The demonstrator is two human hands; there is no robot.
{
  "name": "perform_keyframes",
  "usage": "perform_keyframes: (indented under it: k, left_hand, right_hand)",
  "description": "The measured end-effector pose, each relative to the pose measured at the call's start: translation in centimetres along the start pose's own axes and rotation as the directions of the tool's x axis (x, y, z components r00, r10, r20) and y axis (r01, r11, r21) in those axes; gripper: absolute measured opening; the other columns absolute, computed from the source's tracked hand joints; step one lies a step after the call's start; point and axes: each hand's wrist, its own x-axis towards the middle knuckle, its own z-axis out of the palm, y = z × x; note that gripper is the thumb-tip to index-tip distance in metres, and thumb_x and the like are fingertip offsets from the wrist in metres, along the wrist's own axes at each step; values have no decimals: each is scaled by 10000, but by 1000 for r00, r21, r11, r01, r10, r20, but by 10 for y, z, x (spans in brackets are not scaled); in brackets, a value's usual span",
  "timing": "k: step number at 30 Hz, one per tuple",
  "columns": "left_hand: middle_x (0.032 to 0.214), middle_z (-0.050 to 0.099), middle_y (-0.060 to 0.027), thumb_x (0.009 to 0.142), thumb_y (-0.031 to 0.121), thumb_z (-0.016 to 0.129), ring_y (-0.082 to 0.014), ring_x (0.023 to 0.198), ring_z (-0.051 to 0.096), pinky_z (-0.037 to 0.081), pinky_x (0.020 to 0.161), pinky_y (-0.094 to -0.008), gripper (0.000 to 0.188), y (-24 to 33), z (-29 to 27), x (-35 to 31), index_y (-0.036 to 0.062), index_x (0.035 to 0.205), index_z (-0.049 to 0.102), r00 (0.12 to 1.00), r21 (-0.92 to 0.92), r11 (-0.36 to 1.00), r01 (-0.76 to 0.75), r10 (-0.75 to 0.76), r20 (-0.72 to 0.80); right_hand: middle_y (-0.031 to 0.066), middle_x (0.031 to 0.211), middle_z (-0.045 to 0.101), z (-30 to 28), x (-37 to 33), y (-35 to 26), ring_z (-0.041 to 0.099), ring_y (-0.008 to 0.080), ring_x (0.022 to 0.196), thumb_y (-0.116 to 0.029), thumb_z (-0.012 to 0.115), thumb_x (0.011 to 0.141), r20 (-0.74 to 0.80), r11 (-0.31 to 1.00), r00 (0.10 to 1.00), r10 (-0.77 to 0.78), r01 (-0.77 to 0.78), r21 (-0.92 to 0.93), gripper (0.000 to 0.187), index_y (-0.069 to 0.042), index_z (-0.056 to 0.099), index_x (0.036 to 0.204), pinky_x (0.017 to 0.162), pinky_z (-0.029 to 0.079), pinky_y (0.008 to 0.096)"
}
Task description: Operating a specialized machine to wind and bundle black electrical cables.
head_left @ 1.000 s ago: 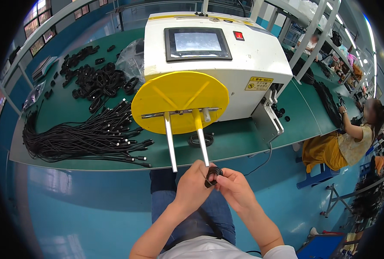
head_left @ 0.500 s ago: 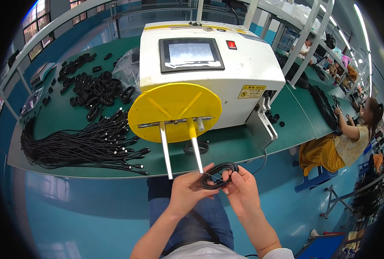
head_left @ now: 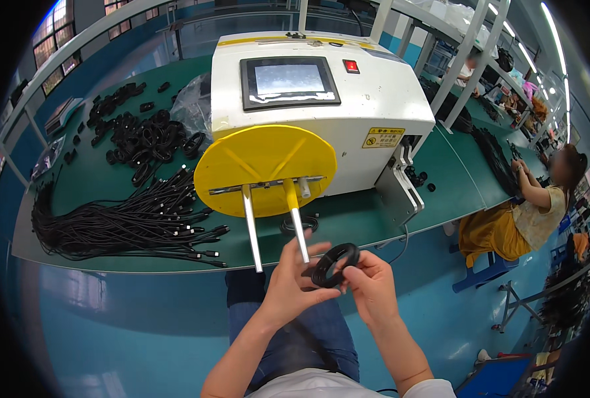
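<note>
A coiled black cable (head_left: 319, 273) is up in front of me, just past the table's near edge. My right hand (head_left: 373, 285) pinches its right side between thumb and fingers. At the coil's left is my left hand (head_left: 291, 285), its fingers and thumb spread apart; whether it touches the coil I cannot tell. Right by the left hand's fingers are the two metal rods (head_left: 295, 222) that stick out from the yellow disc (head_left: 265, 156) of a white winding machine (head_left: 368, 99). Another black coil (head_left: 306, 223) lies on the table beneath the disc.
A bundle of straight black cables (head_left: 109, 222) lies on the green table (head_left: 76, 255), left of the machine. Behind it is a pile of small black coils (head_left: 156, 136) beside a clear plastic bag (head_left: 192, 103). A metal bracket (head_left: 401, 192) juts out at the machine's right. Another person (head_left: 533, 199) sits farther right.
The coil has turned and now looks rounder and more compact. My left hand's fingers have opened away from it, while my right hand keeps its pinch.
</note>
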Motion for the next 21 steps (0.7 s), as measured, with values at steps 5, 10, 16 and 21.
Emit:
perform_keyframes:
  k: [5, 10, 16, 21]
  left_hand:
    - [1284, 466, -142, 779, -54, 674, -227, 1139, 521, 533, 870, -366, 795, -5, -19, 5, 128, 1444, 277, 931, 233, 968, 88, -163, 325]
    - [1243, 487, -111, 837, -16, 604, -231, 1097, 545, 531, 875, -427, 746, -5, -15, 2, 123, 1465, 225, 926, -120, 945, 304, -264, 270]
    - [1249, 488, -97, 872, 85, 614, -249, 1124, 536, 545, 827, -524, 634, -7, -16, 4, 132, 1419, 298, 906, -258, 893, 370, -285, 314]
    - [1232, 506, -100, 865, 110, 638, -256, 1108, 553, 550, 803, -547, 606, -12, -16, 3, 113, 1384, 327, 908, -295, 877, 380, -293, 300]
  right_hand:
    - [98, 930, 638, 0, 9, -12, 608, 119, 762, 24, 595, 818, 123, 945, 979, 164, -120, -304, 205, 37, 625, 1020, 640, 492, 234]
    - [88, 904, 642, -13, 11, -12, 610, 116, 749, 40, 610, 808, 231, 854, 969, 86, 48, -518, 282, 37, 609, 1090, 617, 500, 224]
    - [80, 870, 636, -5, 8, -18, 611, 110, 730, 68, 610, 796, 110, 812, 994, 5, 61, -580, 337, 24, 583, 1129, 590, 495, 211]
    - [85, 856, 642, -5, 7, -17, 616, 106, 716, 93, 619, 772, 127, 746, 991, -33, 109, -657, 365, 22, 568, 1126, 591, 501, 214]
